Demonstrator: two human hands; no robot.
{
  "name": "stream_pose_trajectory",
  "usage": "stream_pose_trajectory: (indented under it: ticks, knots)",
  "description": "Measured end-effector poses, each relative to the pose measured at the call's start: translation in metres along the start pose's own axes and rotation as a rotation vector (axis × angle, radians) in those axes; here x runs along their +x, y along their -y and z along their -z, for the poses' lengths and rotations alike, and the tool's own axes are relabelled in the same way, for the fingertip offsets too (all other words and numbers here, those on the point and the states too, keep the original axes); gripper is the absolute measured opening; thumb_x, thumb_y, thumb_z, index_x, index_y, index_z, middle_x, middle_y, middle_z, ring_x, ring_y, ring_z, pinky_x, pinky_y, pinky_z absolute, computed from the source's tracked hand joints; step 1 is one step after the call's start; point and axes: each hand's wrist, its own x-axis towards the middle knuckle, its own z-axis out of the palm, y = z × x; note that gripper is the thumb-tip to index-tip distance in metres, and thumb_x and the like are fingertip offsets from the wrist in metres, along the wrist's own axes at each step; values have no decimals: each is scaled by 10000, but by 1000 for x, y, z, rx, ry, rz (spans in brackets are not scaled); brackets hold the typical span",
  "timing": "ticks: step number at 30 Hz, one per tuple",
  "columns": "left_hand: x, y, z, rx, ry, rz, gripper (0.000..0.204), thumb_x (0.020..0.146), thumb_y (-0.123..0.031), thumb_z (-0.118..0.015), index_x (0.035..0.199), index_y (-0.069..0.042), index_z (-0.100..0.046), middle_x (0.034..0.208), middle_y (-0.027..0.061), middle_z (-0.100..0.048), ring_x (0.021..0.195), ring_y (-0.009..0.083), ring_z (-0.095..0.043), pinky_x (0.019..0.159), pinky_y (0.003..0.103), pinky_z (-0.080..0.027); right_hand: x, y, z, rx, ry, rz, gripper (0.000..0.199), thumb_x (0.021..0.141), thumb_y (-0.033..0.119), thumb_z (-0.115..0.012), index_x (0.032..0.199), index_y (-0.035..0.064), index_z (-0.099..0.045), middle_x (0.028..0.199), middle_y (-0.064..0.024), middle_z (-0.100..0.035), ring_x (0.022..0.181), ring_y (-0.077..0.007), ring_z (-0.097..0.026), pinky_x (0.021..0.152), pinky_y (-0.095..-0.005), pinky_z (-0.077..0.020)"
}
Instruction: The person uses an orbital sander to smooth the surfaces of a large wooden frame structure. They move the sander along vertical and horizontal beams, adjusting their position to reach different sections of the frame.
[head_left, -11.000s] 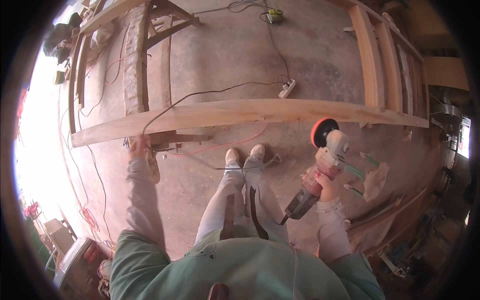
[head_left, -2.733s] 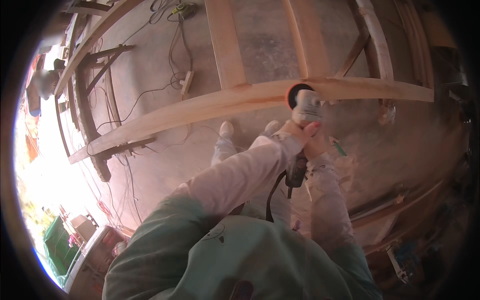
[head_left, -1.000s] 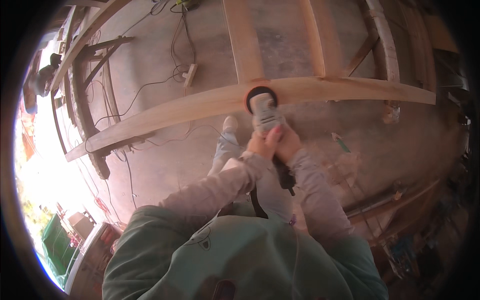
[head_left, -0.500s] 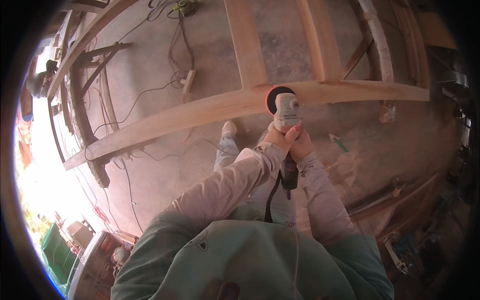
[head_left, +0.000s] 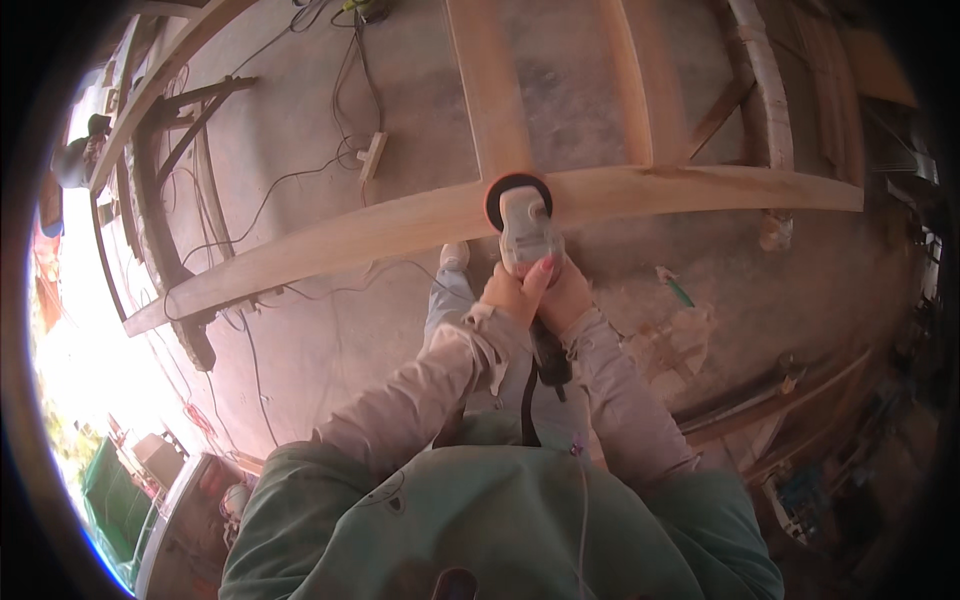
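A handheld power sander (head_left: 527,235), pale-bodied with a round black pad edged in orange, lies against a long wooden rail (head_left: 390,222). Its pad meets the rail close to where a wooden crosspiece (head_left: 488,90) joins it. My left hand (head_left: 513,291) wraps round the sander's body from the left. From the right, my right hand (head_left: 568,292) closes round the same body, beside the left. The dark rear end of the sander and its black cord hang below my hands toward my apron (head_left: 460,520). Some fingers are hidden under the tool.
A second crosspiece (head_left: 630,90) runs back from the rail. Rough timber trestles prop the frame at the left (head_left: 185,260) and right (head_left: 765,90). Cords trail over the floor by a power strip (head_left: 373,156). A green-handled brush-like tool (head_left: 680,291) lies at right.
Both my hands have moved the sander left along the rail, from right of the crosspiece joint to just at it. The grip stays the same.
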Motion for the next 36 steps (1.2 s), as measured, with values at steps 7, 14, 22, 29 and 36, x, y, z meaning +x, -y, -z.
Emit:
stream_pose_trajectory:
  ticks: [7, 14, 22, 29, 36]
  knots:
    - [-22, -11, 11, 88, 27, 63, 887, 769, -734, -540, 1099, 90, -515, 1024, 309, -612, 1028, 454, -577, 871, 452, -460, -6, -14, -14, 81, -8, 125, 525, 726, 395, -733, 1078, 40, -574, 1003, -180, -667, 952, -315, -651, 785, -369, -507]
    - [-9, -47, 16, 192, 17, 146, 724, 840, -612, -576, 1180, 26, -552, 950, 225, -657, 1011, 358, -623, 846, 409, -474, 2, 11, 1, 9, 51, 38, 425, 755, 302, -726, 1082, 67, -589, 1040, -129, -663, 973, -269, -644, 817, -336, -488]
    - [-1, -62, 21, 212, 94, 193, 732, 828, -633, -573, 1167, 15, -559, 970, 252, -638, 979, 412, -615, 810, 418, -491, 5, 24, 6, 59, 57, -80, 401, 773, 278, -713, 1080, 52, -586, 1015, -99, -674, 943, -209, -645, 806, -332, -487]
    - [-10, -60, 21, 83, 147, 32, 635, 845, -601, -567, 1128, -34, -608, 963, 253, -641, 951, 434, -610, 818, 433, -485, -5, -4, 5, 55, -20, 59, 373, 771, 247, -718, 1068, 58, -597, 993, -94, -681, 927, -208, -651, 789, -340, -497]
    - [-32, -27, 18, -48, -60, -48, 548, 886, -521, -573, 1083, -13, -631, 969, 179, -678, 958, 299, -654, 809, 381, -494, -10, 11, -10, -3, 1, 137, 435, 737, 299, -740, 1052, 41, -587, 959, -154, -678, 916, -300, -659, 750, -368, -505]
